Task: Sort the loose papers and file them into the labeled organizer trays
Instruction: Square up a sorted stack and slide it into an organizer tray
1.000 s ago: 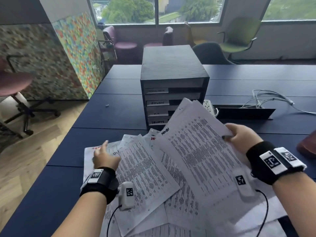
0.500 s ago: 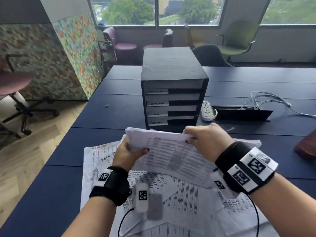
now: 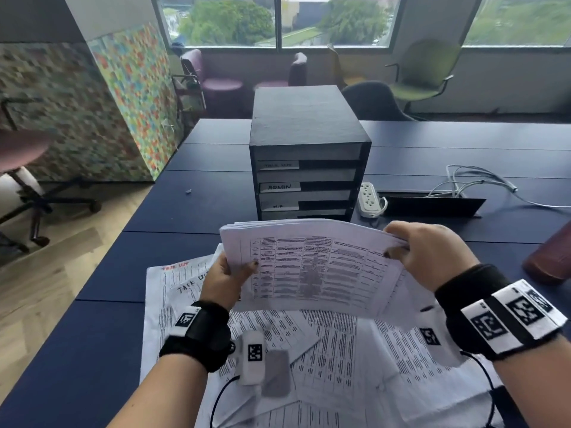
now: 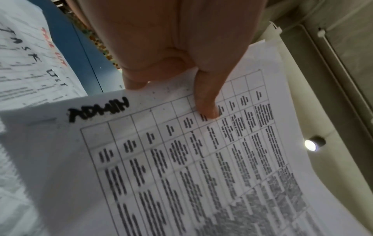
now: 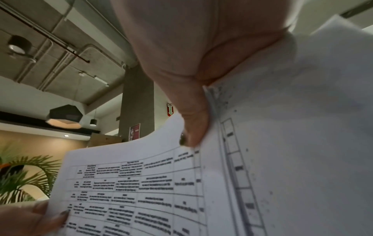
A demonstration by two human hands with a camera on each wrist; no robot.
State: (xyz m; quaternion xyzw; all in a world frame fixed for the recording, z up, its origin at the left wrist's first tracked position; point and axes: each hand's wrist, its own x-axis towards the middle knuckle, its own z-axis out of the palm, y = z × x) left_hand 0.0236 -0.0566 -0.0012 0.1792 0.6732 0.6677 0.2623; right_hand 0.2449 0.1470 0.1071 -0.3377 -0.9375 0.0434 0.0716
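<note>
Black organizer, navy table, white gridded papers

White pwr strip, cables, green chair by window

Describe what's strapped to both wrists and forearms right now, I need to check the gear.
Both forearms are bare, no sleeves. The left hand has a black wrist strap with one square black-and-white marker tag. The right hand has a black strap with a white band carrying two such tags. A white marker-tagged camera unit with a black cable hangs under each wrist. Fingernails look dark.
</note>
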